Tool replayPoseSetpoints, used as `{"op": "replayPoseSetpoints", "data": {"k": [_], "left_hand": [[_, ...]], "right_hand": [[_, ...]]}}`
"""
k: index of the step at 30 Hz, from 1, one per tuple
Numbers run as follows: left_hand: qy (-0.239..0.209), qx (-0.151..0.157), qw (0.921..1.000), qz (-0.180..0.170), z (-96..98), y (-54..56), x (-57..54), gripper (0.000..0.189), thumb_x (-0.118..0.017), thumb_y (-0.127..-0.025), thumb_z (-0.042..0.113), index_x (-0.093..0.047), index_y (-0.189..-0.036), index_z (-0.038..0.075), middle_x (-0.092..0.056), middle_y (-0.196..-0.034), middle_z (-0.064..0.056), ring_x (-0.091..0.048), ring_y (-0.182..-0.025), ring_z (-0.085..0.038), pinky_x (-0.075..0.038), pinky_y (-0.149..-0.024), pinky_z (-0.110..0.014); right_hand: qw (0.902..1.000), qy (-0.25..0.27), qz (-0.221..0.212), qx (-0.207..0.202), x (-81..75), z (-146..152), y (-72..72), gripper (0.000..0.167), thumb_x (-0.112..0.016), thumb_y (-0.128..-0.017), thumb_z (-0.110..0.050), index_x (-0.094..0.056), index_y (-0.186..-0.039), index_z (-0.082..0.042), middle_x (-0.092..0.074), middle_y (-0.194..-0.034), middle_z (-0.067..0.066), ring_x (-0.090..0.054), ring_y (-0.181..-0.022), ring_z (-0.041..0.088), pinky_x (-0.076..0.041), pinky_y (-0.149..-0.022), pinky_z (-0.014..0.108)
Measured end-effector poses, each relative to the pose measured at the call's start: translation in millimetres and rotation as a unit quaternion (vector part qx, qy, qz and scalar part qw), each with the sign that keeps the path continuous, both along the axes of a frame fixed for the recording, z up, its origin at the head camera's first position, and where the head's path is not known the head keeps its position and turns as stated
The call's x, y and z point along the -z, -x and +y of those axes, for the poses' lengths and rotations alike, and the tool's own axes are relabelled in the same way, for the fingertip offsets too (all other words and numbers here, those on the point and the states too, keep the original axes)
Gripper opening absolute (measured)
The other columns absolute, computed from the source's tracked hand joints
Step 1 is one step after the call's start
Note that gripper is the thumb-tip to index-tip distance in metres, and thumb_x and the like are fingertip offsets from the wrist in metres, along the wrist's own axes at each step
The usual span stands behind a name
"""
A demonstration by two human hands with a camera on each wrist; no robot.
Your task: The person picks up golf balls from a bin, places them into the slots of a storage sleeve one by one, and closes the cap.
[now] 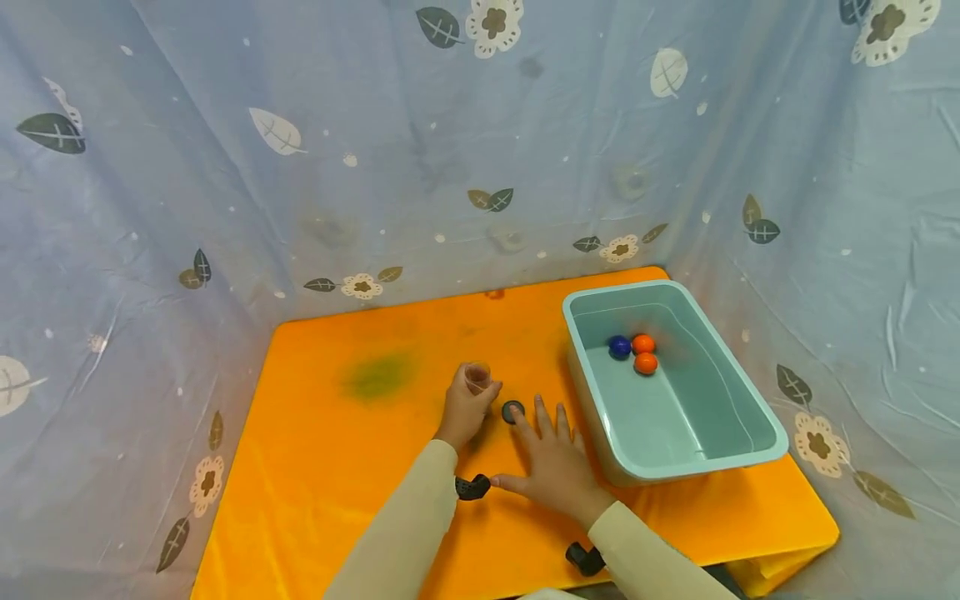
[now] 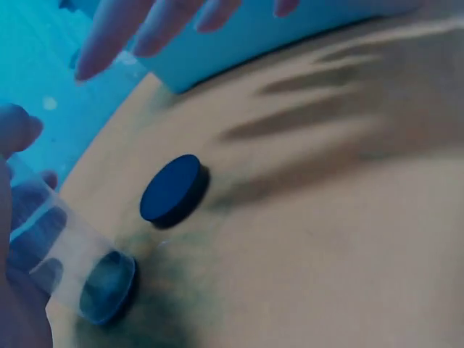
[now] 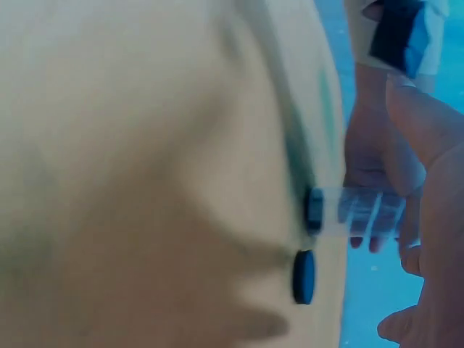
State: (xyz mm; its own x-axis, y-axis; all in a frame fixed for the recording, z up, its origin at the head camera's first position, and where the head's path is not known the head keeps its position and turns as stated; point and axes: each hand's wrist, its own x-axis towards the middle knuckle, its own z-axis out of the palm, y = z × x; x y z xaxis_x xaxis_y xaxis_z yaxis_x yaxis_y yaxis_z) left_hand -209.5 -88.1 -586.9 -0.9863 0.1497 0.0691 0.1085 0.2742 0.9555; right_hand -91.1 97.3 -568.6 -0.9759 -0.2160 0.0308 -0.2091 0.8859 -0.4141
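Note:
My left hand (image 1: 463, 410) grips a clear, cup-like cylinder (image 1: 477, 379) on the table, with its fingers around the side. In the left wrist view the lower end of the clear cylinder (image 2: 72, 268) is dark and meets the cloth. Beside it lies a flat dark disc (image 2: 172, 190), perhaps a lid. My right hand (image 1: 555, 468) is spread above the table with nothing held. From the head view its index finger overlaps the dark disc (image 1: 507, 414), but the left wrist view shows the fingers raised apart from it.
At the right stands a pale teal bin (image 1: 675, 454). A blue ball (image 1: 619, 347) and two orange balls, one farther back (image 1: 643, 343) and one nearer (image 1: 646, 363), lie inside. The table wears an orange cloth (image 1: 337, 467). Patterned curtains (image 1: 420, 150) enclose the back and sides.

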Motion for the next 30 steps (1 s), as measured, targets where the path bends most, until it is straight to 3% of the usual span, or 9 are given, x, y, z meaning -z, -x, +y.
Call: {"op": "replayPoseSetpoints", "data": {"k": [4,7,10,12,16,19,25,29,30], "left_hand": [[0.006,-0.015,0.9998,-0.013,-8.2,-8.3,-6.7,0.036,-0.074,-0.103,0.019,-0.054,-0.132,0.011,-0.067,-0.106,-0.006,-0.065,-0.086,-0.025,-0.055,-0.073,-0.041],[0.023,-0.015,0.9996,0.004,-16.0,-18.0,-11.2,0.037,-0.075,-0.101,0.017,-0.054,-0.130,0.008,-0.067,-0.098,-0.006,-0.064,-0.077,-0.025,-0.054,-0.069,-0.041],[0.039,0.002,0.9988,0.029,-22.9,-30.8,-12.4,0.039,-0.079,-0.101,0.023,-0.055,-0.124,0.002,-0.063,-0.086,-0.005,-0.062,-0.071,-0.023,-0.054,-0.067,-0.038],[0.042,0.013,0.9982,0.042,-26.4,-41.4,-11.2,0.044,-0.082,-0.101,0.028,-0.056,-0.121,-0.001,-0.061,-0.079,-0.003,-0.061,-0.067,-0.020,-0.054,-0.065,-0.036],[0.049,0.022,0.9970,0.056,-30.2,-62.7,-3.9,0.047,-0.085,-0.098,0.033,-0.057,-0.116,0.000,-0.059,-0.071,0.003,-0.057,-0.059,-0.016,-0.053,-0.063,-0.033],[0.048,0.025,0.9964,0.066,-30.3,-74.8,2.3,0.044,-0.085,-0.098,0.031,-0.057,-0.114,0.001,-0.058,-0.069,0.006,-0.056,-0.057,-0.014,-0.054,-0.064,-0.033],[0.058,0.016,0.9951,0.079,-29.4,-91.1,12.2,0.038,-0.086,-0.098,0.024,-0.058,-0.108,0.001,-0.056,-0.068,0.010,-0.058,-0.060,-0.009,-0.058,-0.075,-0.035],[0.082,-0.008,0.9912,0.104,-30.1,-95.8,16.3,0.036,-0.087,-0.096,0.023,-0.059,-0.107,0.004,-0.056,-0.070,0.013,-0.059,-0.062,-0.005,-0.059,-0.075,-0.035],[0.085,-0.012,0.9901,0.111,-30.5,-96.5,16.6,0.036,-0.087,-0.096,0.022,-0.059,-0.107,0.004,-0.056,-0.069,0.014,-0.058,-0.061,-0.005,-0.059,-0.073,-0.034]], "right_hand": [[0.9988,0.049,0.001,0.003,-17.1,-1.7,-1.9,0.111,-0.076,-0.087,-0.078,-0.036,-0.172,-0.020,-0.020,-0.176,0.024,-0.022,-0.154,0.062,-0.034,-0.106,0.084],[0.9955,0.095,-0.001,0.007,-36.5,0.5,-1.3,0.106,-0.076,-0.090,-0.074,-0.037,-0.171,-0.017,-0.021,-0.176,0.024,-0.028,-0.154,0.059,-0.034,-0.106,0.084],[0.9861,0.166,-0.007,0.009,-57.9,6.0,0.8,0.101,-0.075,-0.095,-0.068,-0.034,-0.172,-0.016,-0.020,-0.176,0.022,-0.028,-0.156,0.052,-0.032,-0.110,0.082],[0.9742,0.225,-0.009,0.006,-72.5,10.3,3.5,0.095,-0.073,-0.100,-0.061,-0.033,-0.172,-0.014,-0.023,-0.176,0.020,-0.028,-0.157,0.049,-0.030,-0.113,0.079],[0.9398,0.341,-0.017,-0.010,-104.3,22.3,12.2,0.078,-0.064,-0.110,-0.046,-0.031,-0.171,-0.011,-0.027,-0.175,0.019,-0.035,-0.153,0.049,-0.033,-0.114,0.075],[0.9084,0.417,-0.028,-0.016,-122.9,33.7,22.8,0.067,-0.055,-0.115,-0.038,-0.031,-0.171,-0.010,-0.029,-0.173,0.020,-0.044,-0.146,0.050,-0.039,-0.112,0.071],[0.8357,0.544,-0.070,0.020,-148.4,58.6,49.1,0.071,-0.036,-0.116,-0.055,-0.030,-0.171,-0.010,-0.031,-0.171,0.018,-0.055,-0.137,0.041,-0.051,-0.106,0.052],[0.7869,0.609,-0.080,0.061,-156.2,78.1,69.2,0.082,-0.038,-0.111,-0.067,-0.035,-0.168,-0.007,-0.031,-0.169,0.024,-0.059,-0.133,0.046,-0.057,-0.099,0.044],[0.7786,0.618,-0.083,0.074,-157.2,83.3,74.2,0.083,-0.039,-0.110,-0.069,-0.036,-0.167,-0.007,-0.030,-0.169,0.025,-0.058,-0.134,0.047,-0.057,-0.099,0.044]]}}
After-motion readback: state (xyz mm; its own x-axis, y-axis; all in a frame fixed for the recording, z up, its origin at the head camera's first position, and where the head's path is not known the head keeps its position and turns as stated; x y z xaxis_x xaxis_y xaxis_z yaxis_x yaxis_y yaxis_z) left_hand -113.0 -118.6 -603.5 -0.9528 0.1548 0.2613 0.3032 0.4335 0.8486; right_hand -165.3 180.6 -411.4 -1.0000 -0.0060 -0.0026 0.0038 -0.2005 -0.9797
